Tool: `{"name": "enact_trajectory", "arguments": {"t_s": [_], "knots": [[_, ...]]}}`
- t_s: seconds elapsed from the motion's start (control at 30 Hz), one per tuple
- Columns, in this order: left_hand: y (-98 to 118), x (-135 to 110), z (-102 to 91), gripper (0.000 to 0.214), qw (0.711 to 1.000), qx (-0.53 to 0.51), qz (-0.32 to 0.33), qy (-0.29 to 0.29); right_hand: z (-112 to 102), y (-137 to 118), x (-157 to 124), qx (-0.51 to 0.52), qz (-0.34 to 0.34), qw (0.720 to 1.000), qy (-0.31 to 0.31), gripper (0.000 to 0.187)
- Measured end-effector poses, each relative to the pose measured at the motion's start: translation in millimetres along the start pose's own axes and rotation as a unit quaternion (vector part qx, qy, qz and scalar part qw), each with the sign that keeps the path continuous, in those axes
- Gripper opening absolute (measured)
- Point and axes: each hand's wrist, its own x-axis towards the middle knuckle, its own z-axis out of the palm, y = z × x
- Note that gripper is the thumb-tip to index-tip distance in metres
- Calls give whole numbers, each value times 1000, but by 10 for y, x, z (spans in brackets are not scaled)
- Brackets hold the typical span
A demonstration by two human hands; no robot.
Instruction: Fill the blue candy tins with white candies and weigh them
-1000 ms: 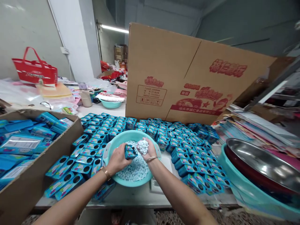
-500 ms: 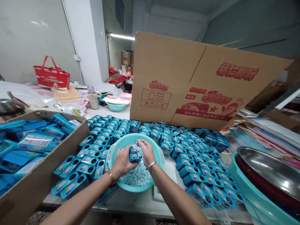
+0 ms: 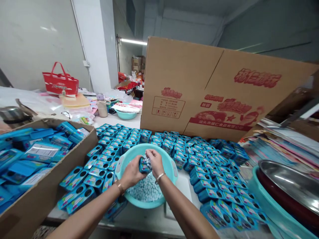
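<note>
My left hand (image 3: 133,172) is closed around a small blue printed box (image 3: 144,167), held tilted above a turquoise basin (image 3: 119,166). Pale blue candy-like pellets (image 3: 146,187) fill the bottom of the basin. More pellets are heaped at the top of the box. My right hand (image 3: 155,162) touches that heap with thumb and fingers pinched together; its fingertips are over the pellets, and how many it grips is hidden. Both hands are inside the basin's outline, close together.
Rows of blue boxes with round dark windows (image 3: 97,171) flank the basin, with more rows (image 3: 206,179) right. An open carton (image 3: 50,186) of blue boxes stands left. A large cardboard box (image 3: 199,89) rises behind. Stacked basins (image 3: 289,179) sit at right.
The whole view has shifted slightly, so things appear a little lower and further right. My hands stay over the basin, the left still holding the box and the right still at the pellets.
</note>
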Motion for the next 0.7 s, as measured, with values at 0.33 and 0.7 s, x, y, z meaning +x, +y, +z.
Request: {"name": "enact_trajectory", "arguments": {"t_s": [0.33, 0.7], "knots": [[89, -29, -40, 77, 950, -295, -96, -31, -243, 136, -73, 3, 44, 998, 47, 43], [186, -134, -144, 83, 936, -317, -136, -71, -507, 140, -123, -114, 57, 991, -26, 50]]}}
